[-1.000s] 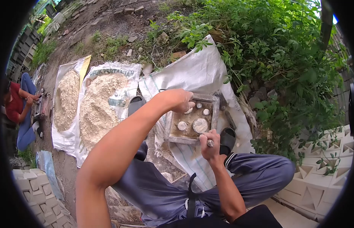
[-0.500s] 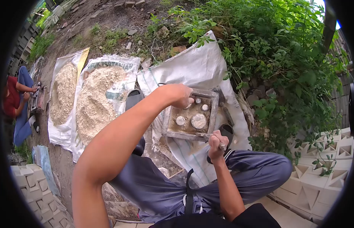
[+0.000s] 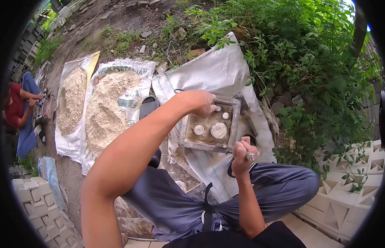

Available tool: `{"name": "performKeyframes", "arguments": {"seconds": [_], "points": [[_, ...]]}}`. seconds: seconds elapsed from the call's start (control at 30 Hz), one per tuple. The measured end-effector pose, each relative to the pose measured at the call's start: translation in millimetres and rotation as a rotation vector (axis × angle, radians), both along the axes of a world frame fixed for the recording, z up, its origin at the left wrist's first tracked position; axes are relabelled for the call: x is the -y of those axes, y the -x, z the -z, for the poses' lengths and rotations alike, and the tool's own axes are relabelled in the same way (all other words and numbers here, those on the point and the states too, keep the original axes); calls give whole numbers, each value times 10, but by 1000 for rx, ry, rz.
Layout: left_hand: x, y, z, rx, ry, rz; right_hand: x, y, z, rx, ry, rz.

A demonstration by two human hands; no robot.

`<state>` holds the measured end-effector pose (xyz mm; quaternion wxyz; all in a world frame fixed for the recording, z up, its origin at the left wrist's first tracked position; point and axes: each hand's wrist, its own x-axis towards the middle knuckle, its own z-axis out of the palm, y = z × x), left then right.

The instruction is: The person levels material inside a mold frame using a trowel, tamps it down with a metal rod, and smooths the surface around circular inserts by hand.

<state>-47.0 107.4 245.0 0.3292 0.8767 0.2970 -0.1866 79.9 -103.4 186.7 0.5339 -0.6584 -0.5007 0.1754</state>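
A square wooden frame [image 3: 231, 145] lies on a white sack, with brownish material and several round pieces inside. The largest round piece [image 3: 218, 130] is pale on top; a smaller one [image 3: 198, 130] sits left of it. My left hand [image 3: 202, 103] is over the frame's upper left corner, fingers bent down and closed; what they hold, if anything, is hidden. At the frame's lower right corner, my right hand [image 3: 243, 155] is wrapped round a metal tool [image 3: 250, 156], whose rounded end sticks out of the fist.
Two sacks with pale powder [image 3: 105, 111] lie at the left. Beyond them sits another person [image 3: 18, 107] in a red top. Green plants [image 3: 300, 62] grow at the upper right. Patterned blocks [image 3: 345, 202] stand lower right. Dark sandals lie near the frame.
My right hand has moved right along the frame's near edge with the tool, to the lower right corner. My left hand stays at the upper left corner, shifted only slightly.
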Motion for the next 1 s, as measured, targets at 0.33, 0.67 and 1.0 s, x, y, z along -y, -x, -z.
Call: {"name": "performKeyframes", "arguments": {"seconds": [0.33,0.67,1.0], "points": [[-19,36,35,-24,-4,-4,-14,72,219,-80,-73,-16],[28,15,-48,-35,-5,11,-174,214,473,-61,-20,-122],[-3,-12,-47,-39,-26,3,-322,450,406,42,-17,-220]]}}
